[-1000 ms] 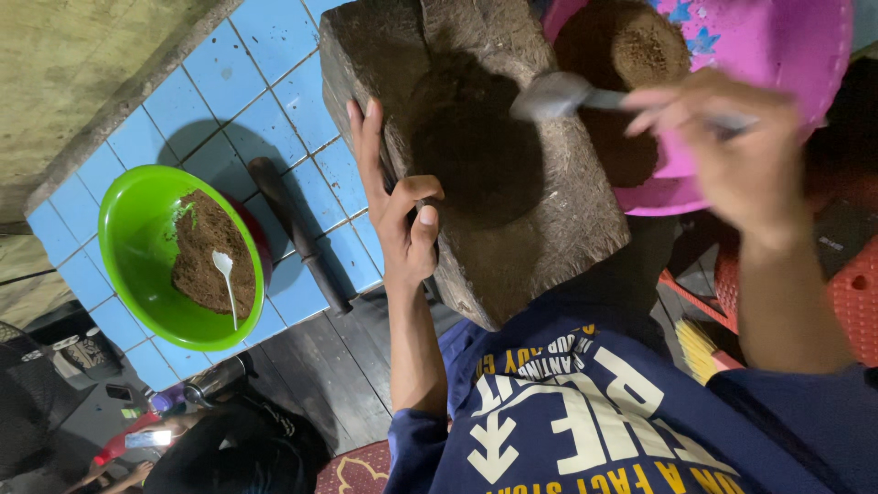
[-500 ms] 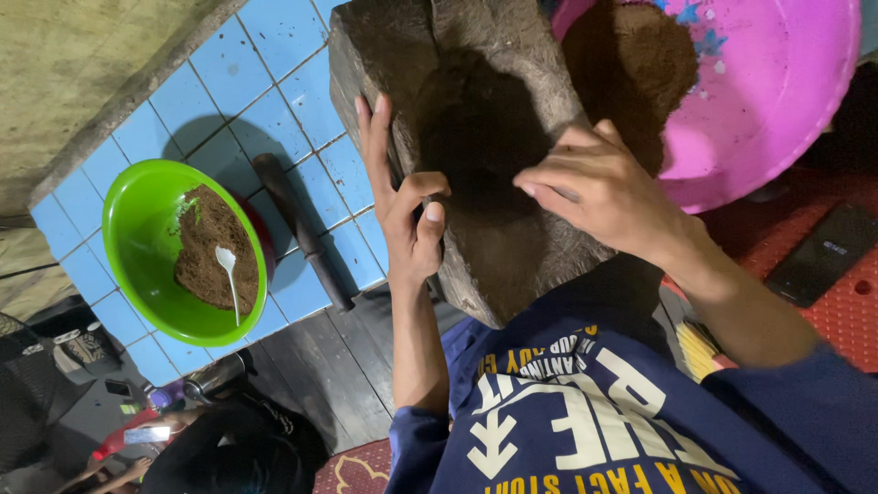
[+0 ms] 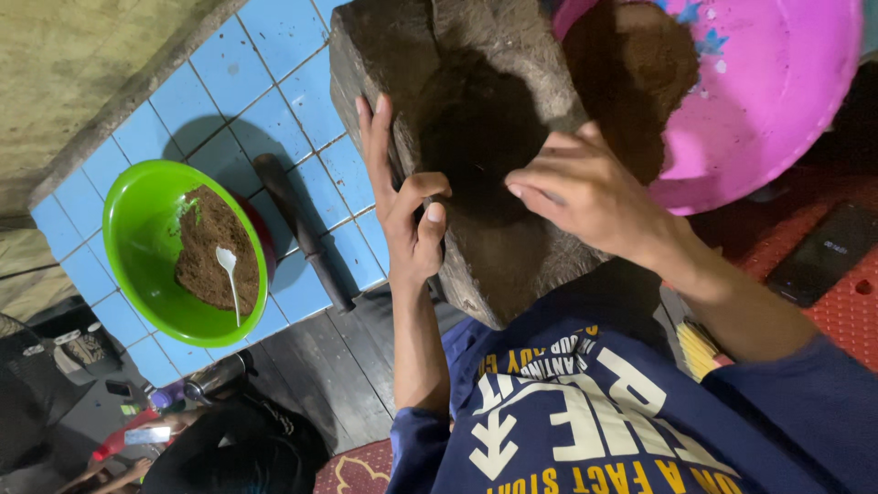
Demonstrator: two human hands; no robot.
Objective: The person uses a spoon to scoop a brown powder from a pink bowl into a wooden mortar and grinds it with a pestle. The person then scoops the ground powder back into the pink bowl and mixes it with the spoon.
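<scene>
A rough grey stone mortar (image 3: 512, 265) lies on blue tiles, with dark brown paste (image 3: 462, 128) in its hollow. My left hand (image 3: 407, 220) grips its left edge, fingers along the rim and thumb hooked on top. My right hand (image 3: 585, 197) hovers over the hollow with its fingers pinched together and pointing into the paste. The spoon it holds is hidden beneath the hand. A pink plastic basin (image 3: 777, 101) leans against the mortar's far right side, with brown paste (image 3: 631, 64) in it.
A green bowl (image 3: 137, 220) with brown paste and a white spoon (image 3: 229, 274) sits on the blue tiles (image 3: 265, 55) at left. A dark pestle (image 3: 302, 229) lies between bowl and mortar. A black phone (image 3: 823, 252) rests on a red mat. Another person (image 3: 229, 448) crouches at lower left.
My right hand has moved with the spoon from over the pink basin down and left to the mortar's hollow. My left hand has stayed on the mortar's edge.
</scene>
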